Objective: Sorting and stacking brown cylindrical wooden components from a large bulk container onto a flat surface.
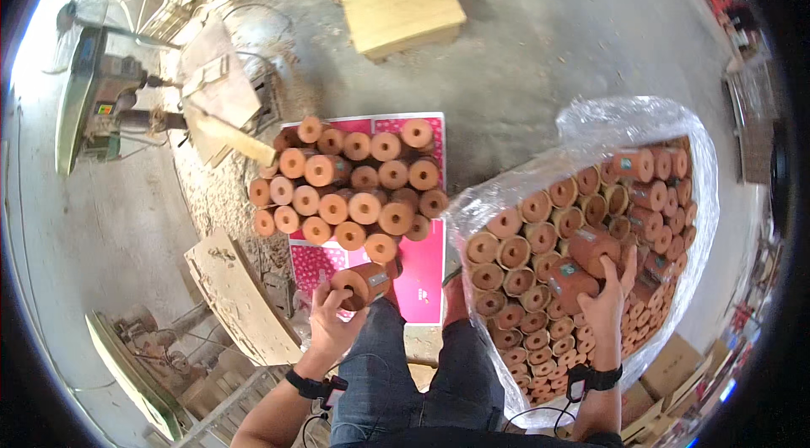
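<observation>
My left hand [334, 318] is closed around a reddish-brown wooden cylinder [366, 283] with a hole through its end and a small label on its side. It is held above my lap, in front of a stack of similar cylinders [364, 207] on a pink-and-white printed sheet [419, 279]. On the right, my right hand [604, 303] grips two more cylinders, an upper one [591, 247] and a lower one [570, 283], its fingertips at their end holes. Beneath them, many standing and lying cylinders [513, 252] fill a container lined with clear plastic film [506, 195].
A drill press [126, 102] stands at the left amid wood shavings [224, 237]. A wooden board [240, 296] leans near my left arm. Ahead on the concrete floor is a pale wooden box [401, 5]. Cardboard [672, 368] lies at the lower right.
</observation>
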Demonstrator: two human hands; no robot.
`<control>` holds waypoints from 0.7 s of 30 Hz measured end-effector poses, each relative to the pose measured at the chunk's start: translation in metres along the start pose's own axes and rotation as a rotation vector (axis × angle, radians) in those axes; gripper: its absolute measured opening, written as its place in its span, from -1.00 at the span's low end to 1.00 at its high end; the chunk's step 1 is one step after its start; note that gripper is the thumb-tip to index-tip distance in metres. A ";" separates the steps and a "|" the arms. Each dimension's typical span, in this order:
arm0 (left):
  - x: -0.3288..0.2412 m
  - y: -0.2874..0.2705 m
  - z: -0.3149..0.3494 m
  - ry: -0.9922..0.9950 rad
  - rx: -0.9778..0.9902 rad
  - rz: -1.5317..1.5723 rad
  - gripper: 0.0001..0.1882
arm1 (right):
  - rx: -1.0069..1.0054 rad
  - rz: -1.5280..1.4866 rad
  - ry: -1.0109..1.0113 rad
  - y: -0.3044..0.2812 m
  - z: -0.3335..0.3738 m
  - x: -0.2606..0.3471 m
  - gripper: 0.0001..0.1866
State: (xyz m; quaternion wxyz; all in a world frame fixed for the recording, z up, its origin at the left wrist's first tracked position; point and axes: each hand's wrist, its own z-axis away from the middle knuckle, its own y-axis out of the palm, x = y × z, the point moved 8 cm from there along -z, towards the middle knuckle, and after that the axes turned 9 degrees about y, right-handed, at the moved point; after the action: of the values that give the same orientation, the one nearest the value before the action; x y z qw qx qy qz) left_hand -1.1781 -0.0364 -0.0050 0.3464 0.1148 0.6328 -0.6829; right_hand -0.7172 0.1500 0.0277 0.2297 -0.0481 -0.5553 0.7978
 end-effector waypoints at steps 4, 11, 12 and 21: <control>0.027 -0.051 0.002 -0.066 -0.105 0.090 -0.56 | -0.007 -0.046 -0.526 0.049 0.012 0.154 -0.30; 0.115 -0.081 0.031 -0.304 -0.159 0.239 -0.58 | 0.027 -0.140 -0.748 0.168 0.019 0.340 -0.24; 0.127 -0.086 0.041 -0.315 -0.162 0.234 -0.58 | 0.066 -0.131 -0.748 0.190 0.026 0.361 -0.23; 0.185 -0.095 0.064 -0.450 -0.203 0.282 -0.55 | 0.255 0.157 -0.664 0.292 0.036 0.443 -0.28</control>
State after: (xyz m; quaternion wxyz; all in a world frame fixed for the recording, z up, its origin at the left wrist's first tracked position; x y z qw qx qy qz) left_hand -1.3540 -0.1613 -0.0297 0.5796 0.0118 0.5829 -0.5694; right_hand -1.2150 0.2240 -0.1453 -0.0208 0.2003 -0.4904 0.8479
